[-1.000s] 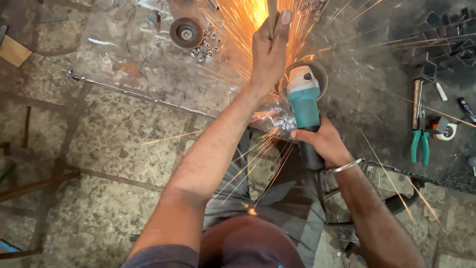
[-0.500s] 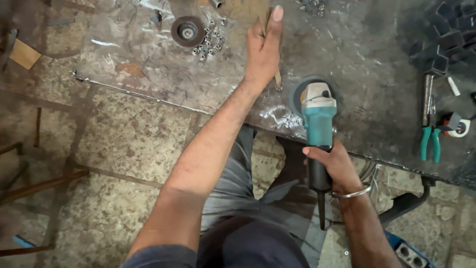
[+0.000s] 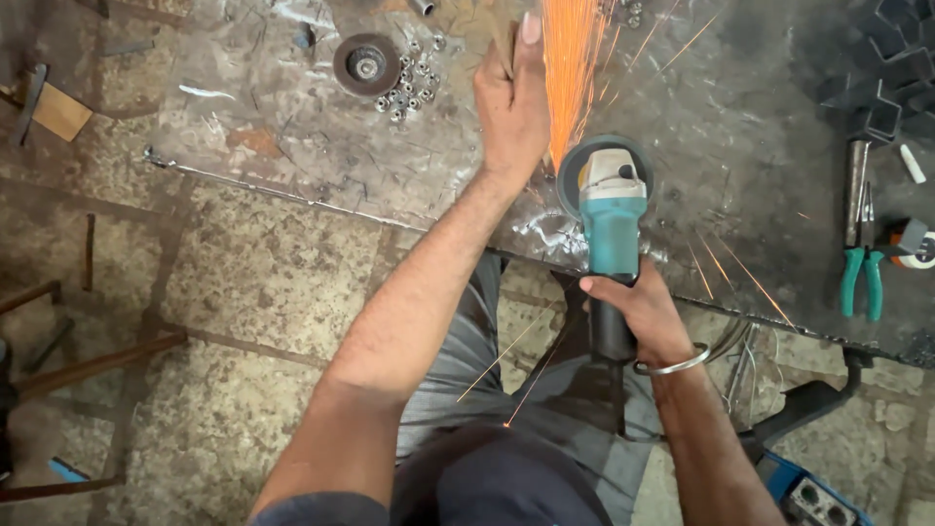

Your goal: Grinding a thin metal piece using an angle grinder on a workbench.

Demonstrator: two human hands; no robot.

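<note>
Grinder (image 3: 612, 219) lies with its long axis running away from the person, disc end far, handle end near, roughly square to the table edge. Body is teal with a pale grey gear head, black switch on top, black rear grip, dark round guard around the disc. It sits over the near edge of the steel table (image 3: 740, 117), disc end above the plate, grip hanging out past the edge. Orange sparks (image 3: 570, 68) stream up from the disc's left side toward the far edge; a few stray ones fly down over the lap.

Right hand (image 3: 638, 312) wraps the black grip, fingers curled tight around it, metal bangle (image 3: 672, 365) on the wrist.

Left hand (image 3: 514, 102) lies on the table just left of the guard, fingers pressed together and stretched forward, thumb along the side, holding down a thin workpiece (image 3: 508, 44) mostly hidden under the hand; cannot tell its shape.

Worn disc (image 3: 366, 64) lies far left on the table, small nuts (image 3: 409, 83) scattered just beside it. Pliers (image 3: 861, 273) with teal handles lie well right, near a hammer (image 3: 855, 190). Stone floor (image 3: 263, 273) below the table edge.
</note>
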